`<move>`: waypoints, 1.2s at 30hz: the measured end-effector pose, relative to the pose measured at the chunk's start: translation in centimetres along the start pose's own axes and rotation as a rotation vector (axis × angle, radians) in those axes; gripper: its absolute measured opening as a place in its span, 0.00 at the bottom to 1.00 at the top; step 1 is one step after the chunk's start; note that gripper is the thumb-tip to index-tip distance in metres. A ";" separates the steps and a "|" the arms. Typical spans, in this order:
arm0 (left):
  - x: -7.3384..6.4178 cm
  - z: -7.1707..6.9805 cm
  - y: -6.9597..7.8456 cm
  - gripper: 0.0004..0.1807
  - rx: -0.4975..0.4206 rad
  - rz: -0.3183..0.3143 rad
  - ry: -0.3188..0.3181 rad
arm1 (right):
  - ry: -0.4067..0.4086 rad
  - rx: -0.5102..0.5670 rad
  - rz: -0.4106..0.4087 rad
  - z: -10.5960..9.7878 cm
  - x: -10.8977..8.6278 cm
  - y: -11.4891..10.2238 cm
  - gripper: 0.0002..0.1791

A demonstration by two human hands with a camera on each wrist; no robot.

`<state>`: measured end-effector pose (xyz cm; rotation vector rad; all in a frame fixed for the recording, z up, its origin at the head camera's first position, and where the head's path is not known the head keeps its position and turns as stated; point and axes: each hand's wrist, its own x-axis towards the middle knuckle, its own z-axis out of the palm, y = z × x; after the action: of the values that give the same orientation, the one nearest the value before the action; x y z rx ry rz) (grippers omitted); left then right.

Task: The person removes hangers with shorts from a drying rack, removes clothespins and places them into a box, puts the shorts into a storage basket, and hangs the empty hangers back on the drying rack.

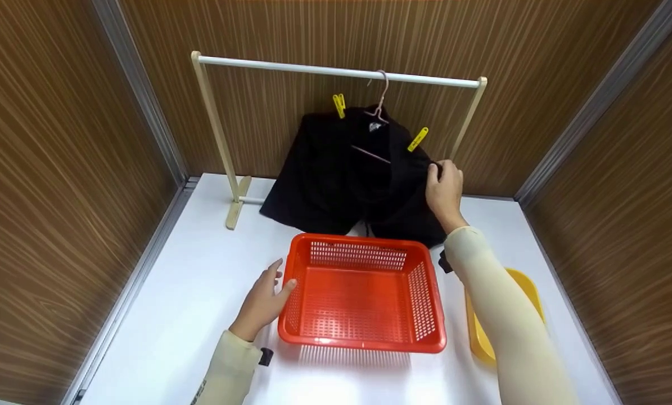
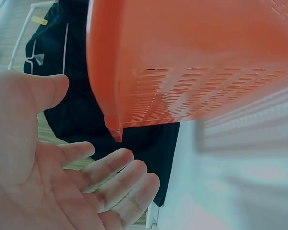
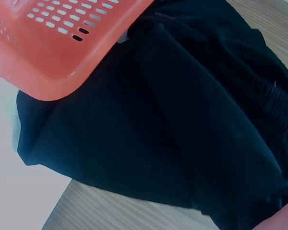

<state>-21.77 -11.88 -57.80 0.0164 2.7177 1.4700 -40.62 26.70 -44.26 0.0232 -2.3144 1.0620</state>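
Observation:
Black shorts [image 1: 324,169] hang from a pink hanger [image 1: 382,101], their legs spreading onto the white table behind the red basket. Two yellow clothespins, a left clothespin [image 1: 339,106] and a right clothespin [image 1: 418,139], stand at the top edge of the cloth. My right hand [image 1: 445,188] pinches the right end of the gathered waistband [image 3: 278,110]; only a little of that hand shows in the right wrist view. Beside the left wall of the red basket [image 1: 362,344] is my left hand [image 1: 265,301], palm towards it, fingers spread and holding nothing.
The hanger hooks over the white bar [image 1: 291,66] of a wooden-legged rack. Under my right forearm, a yellow basket [image 1: 485,351] sits on the table [image 1: 178,281]. Wood-patterned panels [image 1: 54,197] enclose the back and both sides.

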 end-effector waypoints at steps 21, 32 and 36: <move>-0.6 0.3 -0.2 0.43 -0.041 -0.053 -0.077 | 0.159 0.059 -0.067 -1.2 0.3 -0.2 0.13; -0.2 0.2 -0.3 0.45 -0.079 -0.020 -0.111 | 0.184 0.089 -0.069 -2.9 0.1 -0.6 0.12; 0.0 0.1 -0.2 0.44 -0.073 -0.009 -0.105 | 0.189 0.113 -0.090 -3.3 -0.3 -0.9 0.12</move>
<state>-21.72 -11.91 -58.01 0.0761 2.5774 1.5192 -38.49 28.36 -42.11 0.0676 -2.0643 1.0989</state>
